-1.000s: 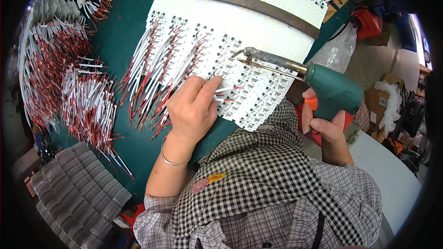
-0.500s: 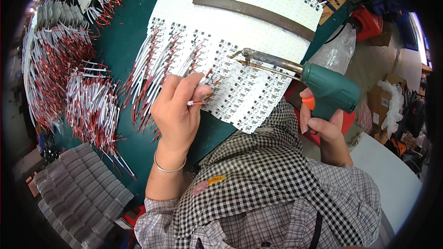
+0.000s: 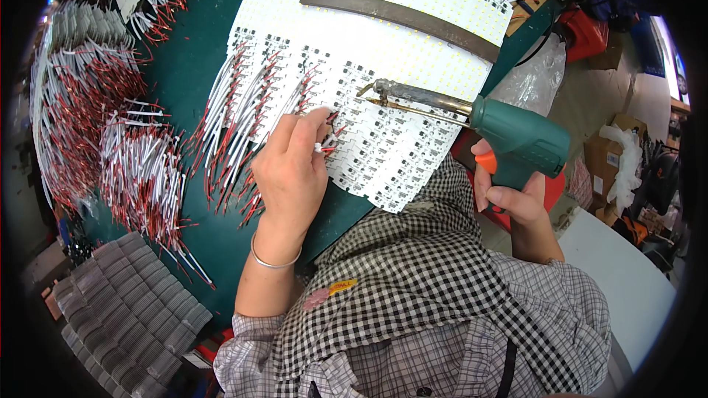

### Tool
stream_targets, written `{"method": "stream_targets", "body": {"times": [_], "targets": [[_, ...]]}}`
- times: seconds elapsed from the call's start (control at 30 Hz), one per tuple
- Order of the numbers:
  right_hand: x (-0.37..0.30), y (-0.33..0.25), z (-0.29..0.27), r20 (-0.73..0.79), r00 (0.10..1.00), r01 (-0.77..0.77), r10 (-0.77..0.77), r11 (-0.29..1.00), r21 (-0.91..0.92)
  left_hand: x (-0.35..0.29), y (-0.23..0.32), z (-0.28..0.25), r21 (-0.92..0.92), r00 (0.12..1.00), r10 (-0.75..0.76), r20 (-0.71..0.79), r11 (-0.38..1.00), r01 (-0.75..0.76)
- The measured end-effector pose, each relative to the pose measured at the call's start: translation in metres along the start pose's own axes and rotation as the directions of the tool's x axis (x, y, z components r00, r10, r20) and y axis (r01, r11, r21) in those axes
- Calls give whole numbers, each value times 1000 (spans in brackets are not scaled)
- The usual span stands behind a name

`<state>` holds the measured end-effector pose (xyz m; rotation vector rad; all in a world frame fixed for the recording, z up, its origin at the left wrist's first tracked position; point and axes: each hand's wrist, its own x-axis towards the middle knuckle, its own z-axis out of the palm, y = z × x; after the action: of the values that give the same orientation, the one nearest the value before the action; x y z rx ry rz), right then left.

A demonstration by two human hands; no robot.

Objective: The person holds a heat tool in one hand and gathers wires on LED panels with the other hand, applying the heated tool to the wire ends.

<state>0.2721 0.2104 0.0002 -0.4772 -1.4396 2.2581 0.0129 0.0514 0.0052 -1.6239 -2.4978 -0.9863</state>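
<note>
A sheet of white circuit boards (image 3: 413, 129) with rows of small black marks lies on the table before me. Red and white wires (image 3: 254, 92) stick out from the boards' left rows. My left hand (image 3: 290, 169) is closed over the lower left of the sheet, thumb and fingers pinched on short white wires (image 3: 319, 148) with red ends; the fingers partly hide them. In my right hand (image 3: 520, 203) is a green soldering gun (image 3: 527, 136) with an orange trigger, gripped by its handle. Its metal tip points left, just over the boards, right of my left fingers.
A dark curved bar (image 3: 398, 21) lies across the sheet. Piles of red and white wires (image 3: 144, 169) cover the green table (image 3: 188, 66) at the left. Stacked grey ribbed pieces (image 3: 133, 309) stand at lower left. Clear plastic (image 3: 535, 77) and a red container (image 3: 584, 33) are at right.
My left hand has turned and its fingers have come down onto the boards, with the wires now lower and more hidden. The soldering gun has shifted slightly left along with the whole view.
</note>
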Motion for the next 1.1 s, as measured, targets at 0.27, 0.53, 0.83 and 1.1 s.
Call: {"method": "stream_targets", "body": {"times": [0.27,0.53,0.83,1.1], "targets": [[6,1,9,39,999,23,-19,993,-112,-5,-6,7,75,991,120,-56,990,-115],[2,10,2,91,996,35,-18,981,-192,-5,-2,8,37,996,62,-65,998,-59],[4,3,13,16,998,-59,64,977,-207,-4,-1,6,-57,999,-32,14,998,33],[6,1,17,-30,989,-146,143,968,-205,-3,-1,8,-104,999,-32,5,994,32]]}}
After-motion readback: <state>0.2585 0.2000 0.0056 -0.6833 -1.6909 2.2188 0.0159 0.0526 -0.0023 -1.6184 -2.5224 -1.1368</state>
